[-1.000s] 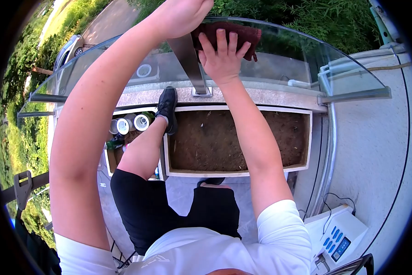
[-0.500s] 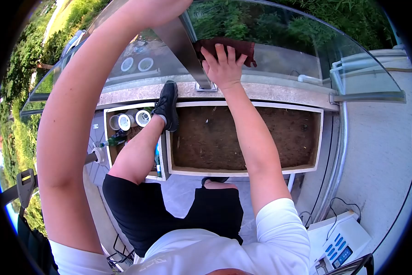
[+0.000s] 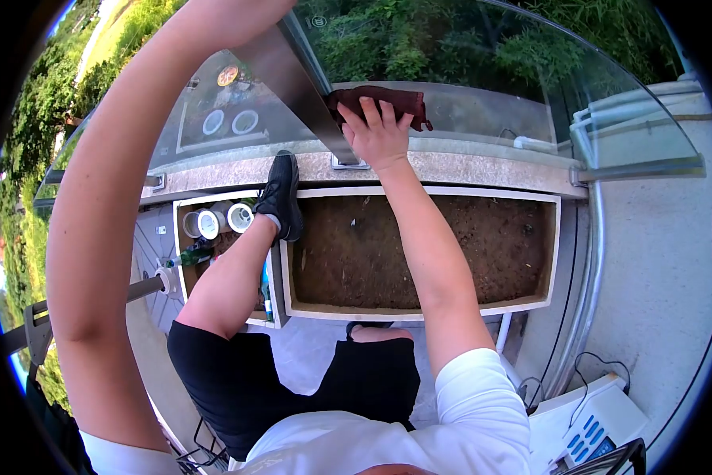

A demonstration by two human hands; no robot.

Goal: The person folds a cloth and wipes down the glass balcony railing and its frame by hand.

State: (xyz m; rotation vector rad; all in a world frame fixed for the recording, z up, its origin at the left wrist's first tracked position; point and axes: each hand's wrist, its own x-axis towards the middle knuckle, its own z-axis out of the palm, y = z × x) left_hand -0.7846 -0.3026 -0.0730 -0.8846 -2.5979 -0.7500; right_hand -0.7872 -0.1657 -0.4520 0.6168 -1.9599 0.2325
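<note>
My right hand (image 3: 377, 134) presses a dark red cloth (image 3: 403, 101) against the glass panel (image 3: 483, 111), just right of a slanted metal post (image 3: 293, 75). Its fingers are stretched out and spread over the cloth. My left hand (image 3: 253, 12) is at the top edge of the view by the upper end of the post. Its fingers are cut off, so I cannot tell what they grip. My foot in a black shoe (image 3: 283, 194) rests on the planter's edge by the stone ledge (image 3: 483, 168).
A soil-filled planter box (image 3: 419, 310) lies below the ledge. The smaller compartment to its left holds white pots (image 3: 208, 224) and green bottles (image 3: 194, 256). Pipes (image 3: 597, 261) run along the right wall. A white device with blue buttons (image 3: 590, 427) stands lower right.
The view has shifted, so the ledge and planter appear a little lower. My right hand and the cloth stay on nearly the same part of the glass beside the post.
</note>
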